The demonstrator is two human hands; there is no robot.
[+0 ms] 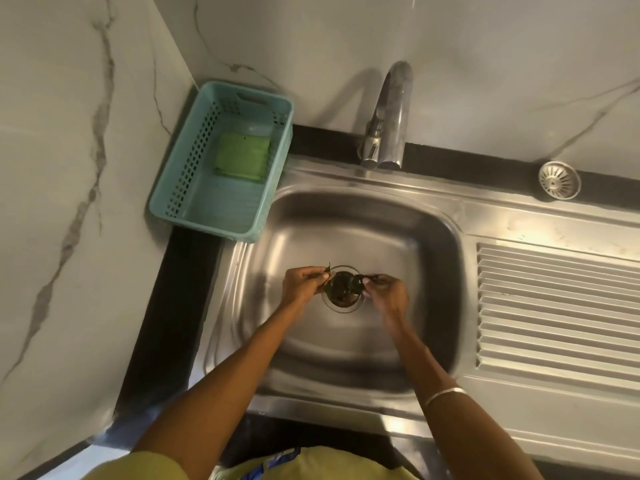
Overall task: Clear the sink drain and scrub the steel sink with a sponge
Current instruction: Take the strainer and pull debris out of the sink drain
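Both hands pick dark scraps out of the open sink drain.

The left hand (pixel 302 284) pinches a small dark leaf-like scrap between thumb and fingertips at the left edge of the drain (pixel 343 289), and the right hand (pixel 384 289) pinches another dark bit at its right edge; the fingers are curled tight, probably because the pieces are thin and wet. More dark debris sits in the drain mouth between them, so the clearing looks unfinished. The strainer (pixel 559 180) lies on the far right of the steel sink (pixel 440 271) ledge, apparently set aside to open the drain. The green sponge (pixel 242 155) waits unused in the teal basket (pixel 166 188) on the counter (pixel 69 168), far left of the basin, beside the tap (pixel 389 116).
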